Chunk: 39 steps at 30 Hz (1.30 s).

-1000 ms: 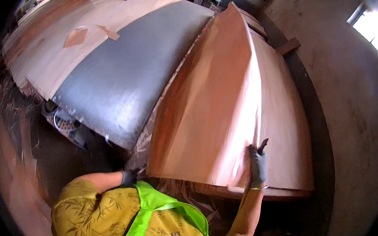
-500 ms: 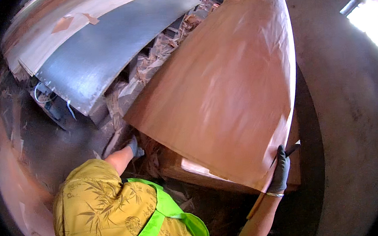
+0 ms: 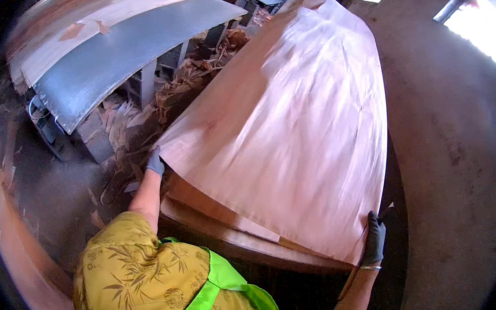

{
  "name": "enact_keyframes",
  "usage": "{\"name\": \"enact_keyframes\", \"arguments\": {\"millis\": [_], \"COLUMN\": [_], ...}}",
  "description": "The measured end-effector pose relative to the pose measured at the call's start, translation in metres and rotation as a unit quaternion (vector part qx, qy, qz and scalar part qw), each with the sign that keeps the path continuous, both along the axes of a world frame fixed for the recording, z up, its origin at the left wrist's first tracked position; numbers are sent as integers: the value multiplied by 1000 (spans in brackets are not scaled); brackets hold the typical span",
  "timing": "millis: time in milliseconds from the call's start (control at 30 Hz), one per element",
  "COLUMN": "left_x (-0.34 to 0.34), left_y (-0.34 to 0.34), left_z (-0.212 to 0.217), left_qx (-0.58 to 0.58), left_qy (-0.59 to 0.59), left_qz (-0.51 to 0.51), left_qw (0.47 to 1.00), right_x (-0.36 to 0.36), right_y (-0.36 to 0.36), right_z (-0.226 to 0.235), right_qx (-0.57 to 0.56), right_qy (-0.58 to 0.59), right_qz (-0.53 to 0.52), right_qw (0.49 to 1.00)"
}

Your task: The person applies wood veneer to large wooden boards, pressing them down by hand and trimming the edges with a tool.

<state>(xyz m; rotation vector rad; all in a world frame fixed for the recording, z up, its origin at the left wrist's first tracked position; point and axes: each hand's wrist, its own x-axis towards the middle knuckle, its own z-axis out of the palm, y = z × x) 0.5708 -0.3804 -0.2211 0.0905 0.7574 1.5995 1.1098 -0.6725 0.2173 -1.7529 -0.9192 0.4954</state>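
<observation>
A large, thin sheet of wood veneer (image 3: 282,146), pale and rippled, spans the middle and is lifted along its near edge. My left hand (image 3: 155,162), in a grey glove, is closed on its near left corner. At the near right corner my right hand (image 3: 374,239), also gloved, is closed on the sheet's edge. A thin brown stick (image 3: 349,282) runs along my right wrist; a dark pointed end shows beyond the fingers, and whether both are one tool I cannot tell. Beneath the lifted edge lies a stack of veneer sheets (image 3: 205,208).
To the left stands a low bench with a smooth grey-blue metal top (image 3: 135,50), pale sheets (image 3: 89,19) piled along its far side. Torn veneer scraps (image 3: 182,93) litter the gap between bench and stack. Bare floor (image 3: 457,150) stretches along the right, towards bright openings.
My left hand has moved up and forward onto the sheet's near left corner. The near edge has lifted from the stack, and the surface now looks paler and rippled. My right hand shifted slightly nearer.
</observation>
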Motion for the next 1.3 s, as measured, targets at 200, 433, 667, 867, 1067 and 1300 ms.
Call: {"name": "enact_keyframes", "arguments": {"millis": [200,433,667,867,1067,1300], "left_x": [47,137,179,208,225,168], "left_y": [-37,-122,-156,-171,-185,-160], "left_z": [110,121,79,79,55,-4], "left_qx": [105,152,66,35,-48,-8], "left_qy": [239,279,265,299,236,213], "left_qz": [105,67,32,63,1,140], "left_qw": [960,946,962,951,971,967], "right_x": [128,306,396,412,362,343], "right_y": [-26,-57,-23,1,-18,-29], "right_z": [-40,-79,-152,-197,-191,-227], "right_qx": [27,-38,-43,-63,-224,-242], "right_qy": [58,-161,-238,-465,-448,-297], "right_qz": [27,37,28,37,5,-1], "right_qw": [998,986,970,882,865,924]}}
